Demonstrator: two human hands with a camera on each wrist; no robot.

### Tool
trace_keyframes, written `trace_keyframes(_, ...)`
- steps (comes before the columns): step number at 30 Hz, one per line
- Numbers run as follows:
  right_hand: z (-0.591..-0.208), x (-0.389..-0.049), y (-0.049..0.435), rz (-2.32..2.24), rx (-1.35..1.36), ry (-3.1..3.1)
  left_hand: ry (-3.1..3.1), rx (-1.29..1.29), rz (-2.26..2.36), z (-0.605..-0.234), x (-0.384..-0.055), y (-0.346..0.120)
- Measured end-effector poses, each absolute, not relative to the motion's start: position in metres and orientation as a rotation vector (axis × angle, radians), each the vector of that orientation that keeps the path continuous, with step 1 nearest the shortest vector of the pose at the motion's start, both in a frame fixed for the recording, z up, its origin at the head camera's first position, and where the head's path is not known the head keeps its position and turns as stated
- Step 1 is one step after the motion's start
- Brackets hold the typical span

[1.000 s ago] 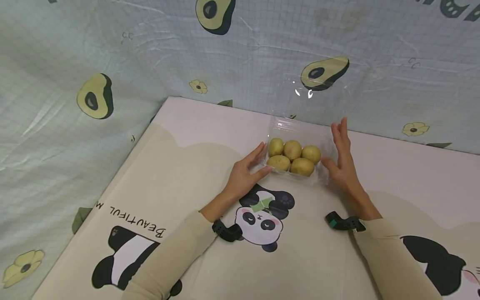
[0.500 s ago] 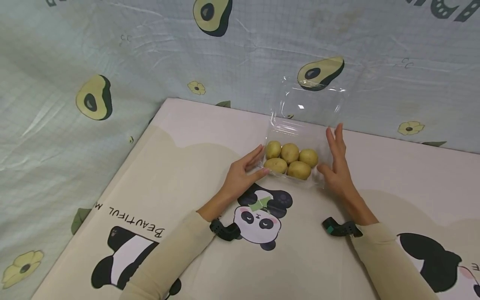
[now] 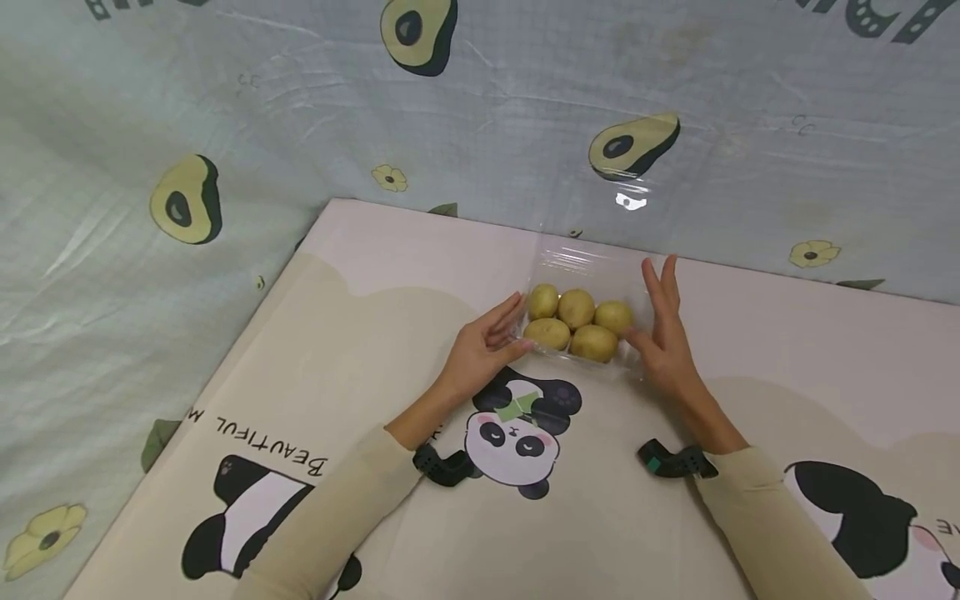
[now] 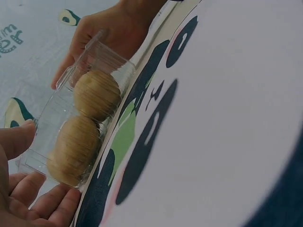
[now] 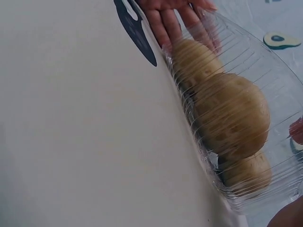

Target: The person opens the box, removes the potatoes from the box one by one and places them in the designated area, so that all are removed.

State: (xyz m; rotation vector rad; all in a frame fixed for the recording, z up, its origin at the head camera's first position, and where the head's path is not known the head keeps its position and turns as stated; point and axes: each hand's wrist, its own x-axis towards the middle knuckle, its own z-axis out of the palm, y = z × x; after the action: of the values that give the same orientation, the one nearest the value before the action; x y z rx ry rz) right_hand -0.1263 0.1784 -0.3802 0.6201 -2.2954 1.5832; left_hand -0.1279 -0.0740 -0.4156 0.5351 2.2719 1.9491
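Observation:
A clear plastic clamshell box (image 3: 573,260) stands on the table near its back edge, several yellow-skinned potatoes (image 3: 576,309) lying inside. Its transparent lid (image 3: 631,202) is raised at the back. My left hand (image 3: 476,354) grips the front left corner, thumb at the front and fingers along the left side. Beside the right wall, my right hand (image 3: 667,346) has its fingers extended upward, with the thumb near the rightmost potato. In the left wrist view, the left fingers (image 4: 66,208) touch the box's lower edge. The ribbed wall partly blurs the potatoes (image 5: 232,116) in the right wrist view.
A pale table cover (image 3: 405,350) printed with pandas lies under the box. An avocado-patterned cloth (image 3: 480,108) hangs directly behind the table and along its left side. Each wrist wears a black strap (image 3: 446,467).
The box and potatoes have shifted slightly toward me, the left hand moving along with them. My right hand has come closer in, its thumb nearer the potatoes. The view has turned slightly.

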Motion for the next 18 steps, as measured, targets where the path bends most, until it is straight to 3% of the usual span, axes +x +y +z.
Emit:
trace_keyframes(9,-0.384,-0.123,0.177,1.693,0.613,-2.276,2.263,0.538,1.945,-0.416,-0.122,-0.077)
trace_keyframes(18,-0.412,-0.13,0.189,1.731,0.632,-2.24,2.214,0.513,1.943,-0.406,-0.113,-0.078)
